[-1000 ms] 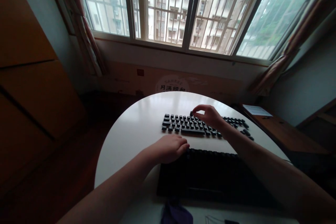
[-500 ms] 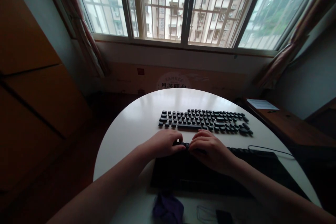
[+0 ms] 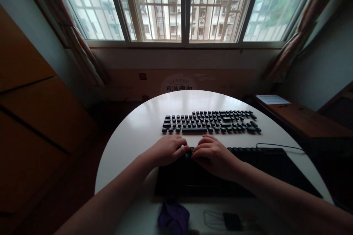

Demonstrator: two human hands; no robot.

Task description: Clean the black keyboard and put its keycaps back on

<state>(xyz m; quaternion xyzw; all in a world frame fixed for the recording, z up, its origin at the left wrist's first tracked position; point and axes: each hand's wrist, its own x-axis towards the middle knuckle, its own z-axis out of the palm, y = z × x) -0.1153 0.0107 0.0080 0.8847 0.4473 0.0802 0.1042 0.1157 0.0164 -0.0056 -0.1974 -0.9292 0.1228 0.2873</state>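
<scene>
A black keyboard point(image 3: 220, 186) lies on the white round table, with a line of keycaps along its far edge. My left hand point(image 3: 168, 150) is closed at its far left corner, thumb and curled fingers against the edge. Just to the right, my right hand point(image 3: 213, 155) reaches over that far row, its fingers pinched together at a small black keycap point(image 3: 191, 149). The fingertips partly hide this keycap, so I cannot tell if it is seated. Beyond both hands, many loose black keycaps point(image 3: 194, 130) lie in rows in a keyboard layout.
A cable point(image 3: 278, 145) runs off the keyboard's far right. Nearer me are a purple cloth point(image 3: 173, 217), a thin wire tool point(image 3: 212, 219) and a small dark object point(image 3: 232, 221). A side desk point(image 3: 309, 117) with a paper point(image 3: 273, 99) stands at the right.
My right hand has come from the loose rows back to the keyboard, bringing a keycap picked from the far row. My left hand has stayed at the keyboard's left corner. The view has shifted slightly.
</scene>
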